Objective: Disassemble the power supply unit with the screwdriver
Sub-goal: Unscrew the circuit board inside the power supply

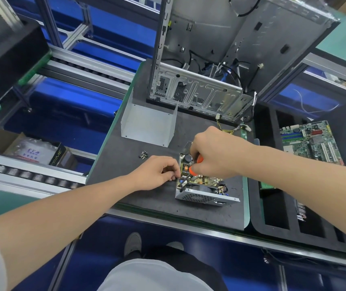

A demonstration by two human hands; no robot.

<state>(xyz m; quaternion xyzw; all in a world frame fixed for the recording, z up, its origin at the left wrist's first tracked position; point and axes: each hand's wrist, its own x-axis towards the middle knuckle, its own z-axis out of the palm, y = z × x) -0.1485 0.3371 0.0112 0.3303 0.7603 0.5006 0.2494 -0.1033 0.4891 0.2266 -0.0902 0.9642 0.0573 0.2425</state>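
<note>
i look down over a dark mat [146, 198] on a workbench. the psu [201, 197] sits toward 5 o'clock on the mat, its top off, so the circuit parts inside show, with a mesh wall facing me.

my right hand [216, 152] comes in from 4 o'clock and is closed tight around the screwdriver [198, 160], whose orange handle peeks out between the fingers. the metal shaft slants down toward 7 o'clock into the near left corner of the psu.

my left hand [155, 172] comes in from 8 o'clock. its fingers are curled with the tips at the psu's left wall; i cannot tell whether they pinch it or just brace against it.

at 11 o'clock from the psu a bent grey metal cover [149, 122] stands on the mat, well apart. a few loose screws [143, 154] lie at 10 o'clock, just past my left hand. an open computer case [199, 59] stands upright at 12 o'clock, cables hanging out. at 3 o'clock, off the mat, a green board [310, 141] rests on a black foam tray [273, 217].
</note>
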